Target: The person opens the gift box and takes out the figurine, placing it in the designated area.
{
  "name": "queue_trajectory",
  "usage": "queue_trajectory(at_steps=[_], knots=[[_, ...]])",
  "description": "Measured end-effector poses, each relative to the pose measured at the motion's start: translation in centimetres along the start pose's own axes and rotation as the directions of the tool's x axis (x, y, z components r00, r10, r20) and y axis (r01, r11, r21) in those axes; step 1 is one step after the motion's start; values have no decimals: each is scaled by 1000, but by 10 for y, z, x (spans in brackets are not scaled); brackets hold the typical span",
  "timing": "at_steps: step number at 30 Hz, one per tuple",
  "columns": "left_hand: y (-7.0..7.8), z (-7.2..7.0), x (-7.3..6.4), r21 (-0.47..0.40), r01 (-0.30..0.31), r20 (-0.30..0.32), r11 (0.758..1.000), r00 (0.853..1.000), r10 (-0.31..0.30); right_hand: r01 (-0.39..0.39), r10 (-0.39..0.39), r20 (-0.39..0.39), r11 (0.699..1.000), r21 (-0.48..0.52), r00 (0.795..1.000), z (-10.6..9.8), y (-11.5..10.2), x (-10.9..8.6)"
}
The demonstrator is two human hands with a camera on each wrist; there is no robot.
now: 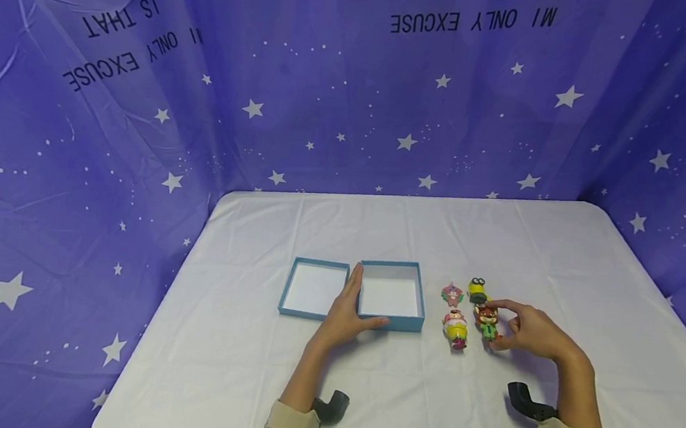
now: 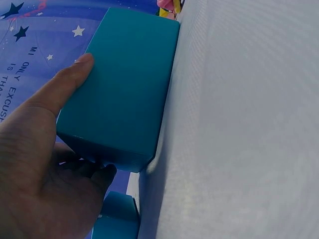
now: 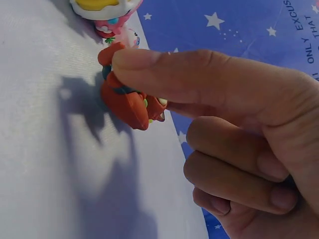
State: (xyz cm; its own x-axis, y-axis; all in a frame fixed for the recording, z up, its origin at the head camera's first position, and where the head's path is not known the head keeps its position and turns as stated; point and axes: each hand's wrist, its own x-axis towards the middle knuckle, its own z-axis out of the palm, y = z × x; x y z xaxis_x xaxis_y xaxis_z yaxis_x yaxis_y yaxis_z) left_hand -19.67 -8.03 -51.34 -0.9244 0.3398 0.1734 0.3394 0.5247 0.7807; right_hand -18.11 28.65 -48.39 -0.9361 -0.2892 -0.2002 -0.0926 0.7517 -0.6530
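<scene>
A blue open-topped box [image 1: 389, 322] with a white inside sits mid-table. My left hand [image 1: 345, 315] holds it at the near left corner, thumb along the front rim and fingers against the left side; the left wrist view shows the thumb on the blue box's wall [image 2: 119, 84]. My right hand [image 1: 531, 331] pinches a fox figurine [image 1: 487, 323] in green clothes between thumb and index finger, the other fingers curled in. In the right wrist view the thumb partly hides the orange fox figurine [image 3: 124, 107], which is over the white cloth.
Left of the box lies a matching shallow blue lid [image 1: 310, 316]. Close to the fox stand a yellow minion figurine [image 1: 476, 292], a small pink figurine [image 1: 452, 294] and a pink-and-yellow figurine [image 1: 455, 330] lying down. Purple star-printed curtains [image 1: 354, 104] border the white-covered table [image 1: 207, 367].
</scene>
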Motion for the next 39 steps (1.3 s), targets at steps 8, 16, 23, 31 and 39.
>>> queue_trajectory(at_steps=[8, 16, 23, 31, 39], knots=[[0, 0, 0, 4, 8, 4, 1000, 1000, -8, -10, 10, 2, 1000, -5, 1000, 4, 3, 1], [0, 1, 1, 9, 12, 4, 1000, 1000, -12, -19, 19, 14, 1000, 23, 1000, 6, 4, 1], [0, 1, 1, 10, 12, 5, 1000, 1000, -13, -22, 21, 22, 999, 44, 1000, 6, 4, 1], [1, 0, 1, 7, 7, 11, 1000, 1000, -7, -15, 14, 18, 998, 54, 1000, 6, 5, 1], [1, 0, 0, 3, 8, 11, 1000, 1000, -8, -9, 8, 18, 998, 64, 1000, 5, 3, -1]])
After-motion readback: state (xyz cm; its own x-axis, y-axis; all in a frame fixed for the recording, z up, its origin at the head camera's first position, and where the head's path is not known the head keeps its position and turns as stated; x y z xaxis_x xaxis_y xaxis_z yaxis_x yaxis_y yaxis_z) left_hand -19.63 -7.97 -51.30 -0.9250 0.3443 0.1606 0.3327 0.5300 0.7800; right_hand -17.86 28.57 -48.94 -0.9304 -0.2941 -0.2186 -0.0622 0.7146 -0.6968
